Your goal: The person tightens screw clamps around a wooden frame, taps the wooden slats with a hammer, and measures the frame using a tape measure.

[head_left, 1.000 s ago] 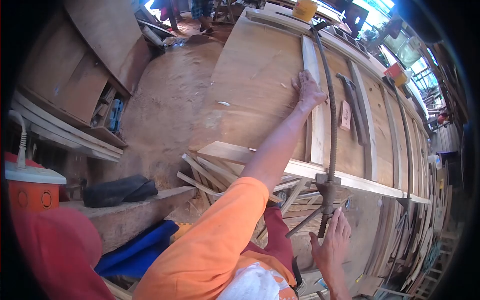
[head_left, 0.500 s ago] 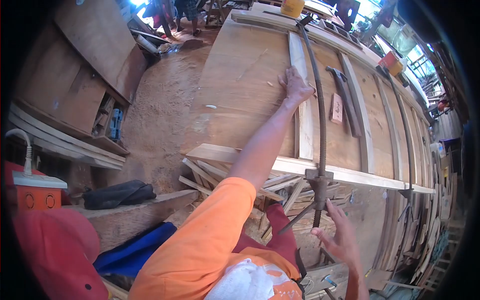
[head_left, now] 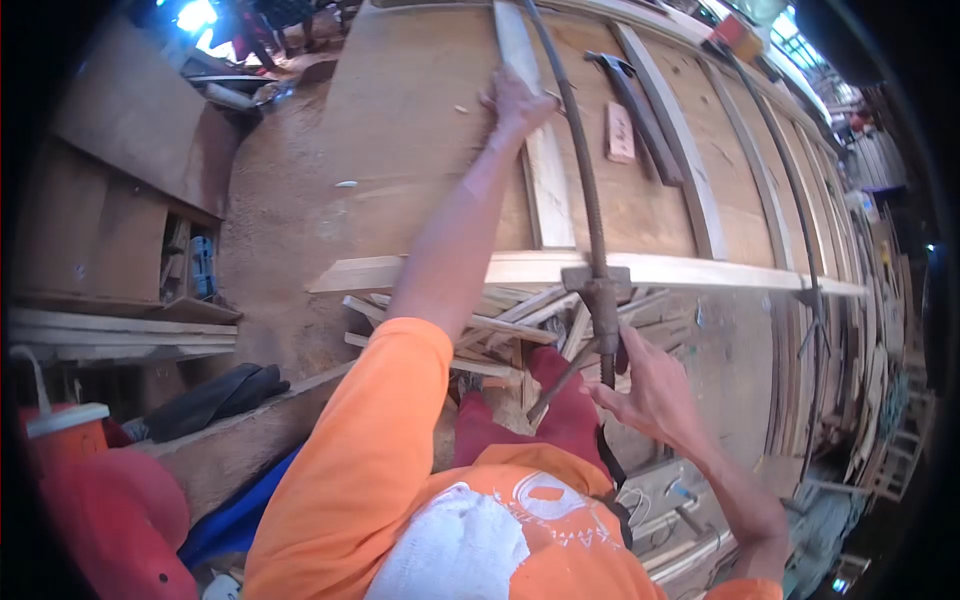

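My left hand point(head_left: 520, 108) is closed over a pale wooden slat point(head_left: 546, 185) that crosses the plywood panel point(head_left: 420, 100). Close beside that slat, a long ribbed bar clamp point(head_left: 590, 205) spans the frame, its screw end point(head_left: 603, 300) against the near wooden rail point(head_left: 690, 271). My right hand point(head_left: 650, 388) is at this screw end, with fingers and thumb curled about the upper end of its slanting handle point(head_left: 560, 393). The fingertips are partly hidden behind the clamp. A hammer point(head_left: 640, 115) and a small marked wood block point(head_left: 619, 133) lie on the panel.
A second bar clamp point(head_left: 785, 170) crosses the frame farther right. Wood offcuts point(head_left: 510, 325) are piled under the near rail. At the left are plywood boards point(head_left: 140, 110), a dark rolled cloth point(head_left: 215, 400) and an orange box point(head_left: 65, 435) with a cable. Long planks stand at the right.
My view has shifted, so the panel appears higher and farther left. My right hand has moved from spread beside the clamp screw to curled about its handle. My left hand stays on the slat.
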`<state>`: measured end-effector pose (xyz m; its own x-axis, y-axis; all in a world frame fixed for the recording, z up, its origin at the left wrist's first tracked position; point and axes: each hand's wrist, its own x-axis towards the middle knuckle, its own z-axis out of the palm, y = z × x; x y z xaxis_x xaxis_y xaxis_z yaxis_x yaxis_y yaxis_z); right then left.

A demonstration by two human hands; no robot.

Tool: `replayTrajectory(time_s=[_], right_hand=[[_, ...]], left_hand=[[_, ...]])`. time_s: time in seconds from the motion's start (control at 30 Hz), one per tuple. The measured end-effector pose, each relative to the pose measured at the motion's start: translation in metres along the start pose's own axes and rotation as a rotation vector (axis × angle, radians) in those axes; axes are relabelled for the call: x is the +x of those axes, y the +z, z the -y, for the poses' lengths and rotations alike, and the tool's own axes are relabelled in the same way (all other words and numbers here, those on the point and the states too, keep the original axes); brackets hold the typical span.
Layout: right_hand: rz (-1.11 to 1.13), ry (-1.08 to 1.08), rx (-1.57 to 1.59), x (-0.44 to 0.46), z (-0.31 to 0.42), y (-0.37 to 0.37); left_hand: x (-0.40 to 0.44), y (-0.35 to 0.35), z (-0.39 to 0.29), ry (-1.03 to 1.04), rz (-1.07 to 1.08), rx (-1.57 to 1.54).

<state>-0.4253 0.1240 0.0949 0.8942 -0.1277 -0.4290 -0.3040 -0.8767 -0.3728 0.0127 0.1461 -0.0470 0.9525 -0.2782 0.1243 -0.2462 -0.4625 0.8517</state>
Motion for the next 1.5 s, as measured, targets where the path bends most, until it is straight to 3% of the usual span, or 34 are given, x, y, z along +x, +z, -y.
replayTrajectory(time_s=[0.03,0.1,0.2,0.3,0.4,0.5,0.57,0.8,0.97,1.0,1.03,1.1,1.17,1.2,1.27,1.3,1.37,1.5], right_hand=[[0.0,0.019,0.005,-0.004,0.0,0.007],[-0.295,-0.142,-0.226,-0.007,-0.001,0.022],[-0.219,-0.069,-0.196,-0.016,0.016,0.018],[-0.206,-0.129,-0.073,-0.019,0.004,0.013],[-0.145,-0.04,0.069,-0.018,-0.013,0.004],[-0.083,0.018,0.147,-0.017,-0.002,-0.003],[-0.128,0.037,0.031,-0.016,0.005,-0.001],[-0.157,-0.022,0.036,-0.016,-0.004,0.004],[-0.105,-0.091,0.331,-0.011,-0.027,-0.024],[-0.165,0.04,0.626,-0.013,-0.032,-0.026],[-0.318,-0.048,0.436,-0.009,-0.039,-0.038],[-0.476,0.071,0.424,-0.018,-0.031,-0.059],[-0.458,0.057,0.445,-0.027,-0.031,-0.062],[-0.465,0.06,0.446,-0.03,-0.029,-0.059],[-0.261,0.039,0.299,-0.038,-0.018,-0.045],[-0.265,0.035,0.298,-0.038,-0.016,-0.032],[-0.412,-0.158,-0.101,-0.036,-0.016,0.006],[-0.388,-0.095,-0.132,-0.023,-0.002,0.029]], left_hand=[[0.001,-0.001,0.003,0.028,-0.034,-0.027],[0.001,0.001,0.001,0.059,-0.077,-0.053],[0.002,0.0,0.002,0.084,-0.12,-0.074],[-0.001,-0.003,-0.002,0.013,-0.146,-0.034],[0.007,-0.006,0.003,0.023,-0.008,-0.072],[0.026,0.001,0.014,0.045,-0.049,-0.293],[0.001,-0.028,-0.02,-0.132,0.088,-0.325],[-0.006,-0.007,-0.035,-0.177,0.024,-0.045],[0.009,-0.006,-0.019,-0.179,0.103,-0.027],[0.007,0.003,-0.013,-0.121,0.026,-0.061],[0.016,0.017,-0.003,-0.108,0.011,-0.027],[0.005,0.014,-0.017,-0.074,-0.002,-0.002],[-0.029,-0.016,-0.047,-0.146,-0.063,0.197],[0.01,0.018,-0.014,-0.119,-0.036,-0.032],[0.006,0.014,-0.017,-0.1,-0.034,-0.031],[0.004,0.009,-0.018,-0.083,-0.036,-0.031],[0.0,0.006,-0.021,-0.093,-0.04,-0.016],[0.003,-0.002,-0.024,-0.154,0.024,0.034]])
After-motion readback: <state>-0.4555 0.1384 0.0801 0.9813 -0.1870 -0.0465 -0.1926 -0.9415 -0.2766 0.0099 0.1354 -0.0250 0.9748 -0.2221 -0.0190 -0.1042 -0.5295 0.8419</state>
